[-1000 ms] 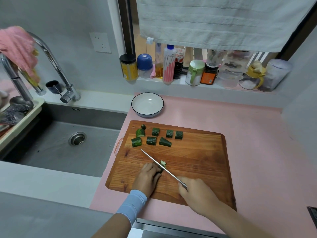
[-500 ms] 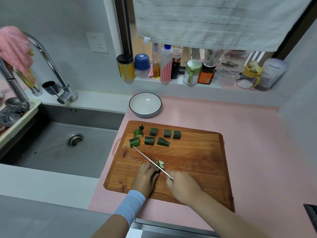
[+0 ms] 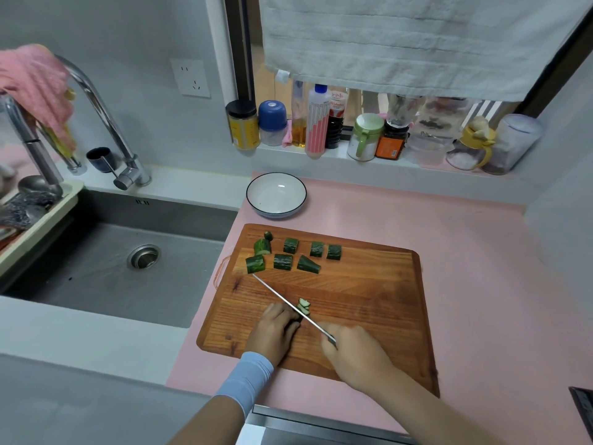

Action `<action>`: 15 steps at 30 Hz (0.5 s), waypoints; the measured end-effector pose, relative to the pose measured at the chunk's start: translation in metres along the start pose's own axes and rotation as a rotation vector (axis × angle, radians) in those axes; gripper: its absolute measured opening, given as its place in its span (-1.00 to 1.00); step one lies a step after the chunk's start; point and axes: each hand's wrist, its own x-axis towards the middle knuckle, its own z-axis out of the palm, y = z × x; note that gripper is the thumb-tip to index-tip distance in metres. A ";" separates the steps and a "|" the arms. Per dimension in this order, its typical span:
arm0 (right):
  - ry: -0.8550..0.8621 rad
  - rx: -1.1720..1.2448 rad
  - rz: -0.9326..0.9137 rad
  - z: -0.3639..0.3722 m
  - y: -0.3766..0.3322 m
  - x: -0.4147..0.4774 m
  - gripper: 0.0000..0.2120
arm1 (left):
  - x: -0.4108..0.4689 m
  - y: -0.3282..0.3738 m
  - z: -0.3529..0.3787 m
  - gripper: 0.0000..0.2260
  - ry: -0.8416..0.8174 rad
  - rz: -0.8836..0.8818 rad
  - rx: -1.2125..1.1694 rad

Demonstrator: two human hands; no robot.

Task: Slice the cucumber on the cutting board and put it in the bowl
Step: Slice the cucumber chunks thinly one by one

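The right hand (image 3: 354,356) is wrapped tight round the handle of the knife (image 3: 282,298), so the blade can push down. The left hand (image 3: 272,332) curls its fingers over a small bit of cucumber (image 3: 296,317), I think to stop it rolling. Thin slices (image 3: 304,306) lie just beside the blade. Bigger cucumber chunks (image 3: 288,256) wait at the far end of the cutting board (image 3: 369,300). The board sits on a pink surface (image 3: 465,252). Past it stands the bowl (image 3: 276,200), with nothing in it yet. A sink (image 3: 112,277) is on the left, and jars (image 3: 365,136) line the window ledge.
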 end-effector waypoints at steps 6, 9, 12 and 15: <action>-0.033 0.002 0.023 -0.008 0.014 -0.019 -0.84 | -0.002 0.001 0.001 -0.84 0.026 -0.006 -0.038; -0.049 0.021 0.030 -0.007 0.015 -0.017 -0.78 | -0.002 -0.001 0.003 -0.89 0.027 -0.023 -0.043; -0.060 0.039 0.042 -0.005 0.011 -0.011 -0.70 | -0.003 -0.004 0.005 -0.91 0.025 -0.032 -0.045; -0.073 0.040 0.058 0.000 0.006 0.002 -0.72 | -0.004 -0.004 0.007 -0.88 0.041 -0.035 -0.041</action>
